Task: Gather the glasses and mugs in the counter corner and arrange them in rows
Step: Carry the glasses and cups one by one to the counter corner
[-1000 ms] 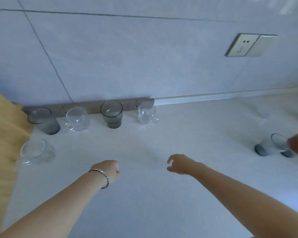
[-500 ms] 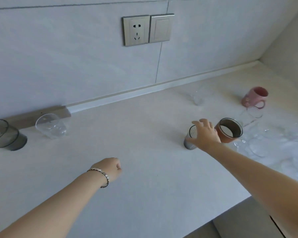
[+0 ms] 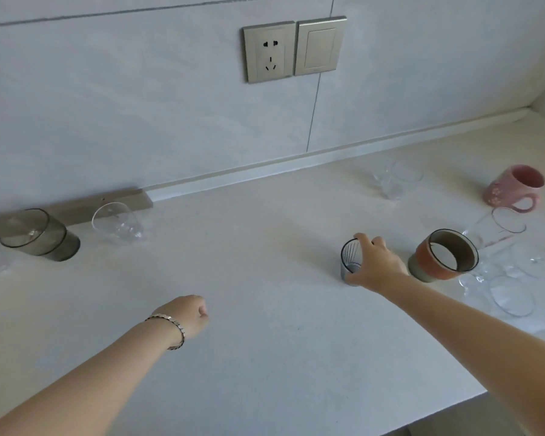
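Across the pale desk [image 3: 265,309], a broad bare stretch lies open between the smoky glass [image 3: 40,236] and clear tumbler [image 3: 117,228] by the back wall at the left and the loose clutter at the right, where an orange mug [image 3: 444,254] and pink mug [image 3: 513,188] stand among clear glasses, near the desk's front edge. The right hand [image 3: 375,262], which half a second ago only reached over, now wraps the ribbed grey glass [image 3: 350,259] on the desk, so a carry leftward looks likely. The left hand [image 3: 186,313] hovers loosely curled, holding nothing.
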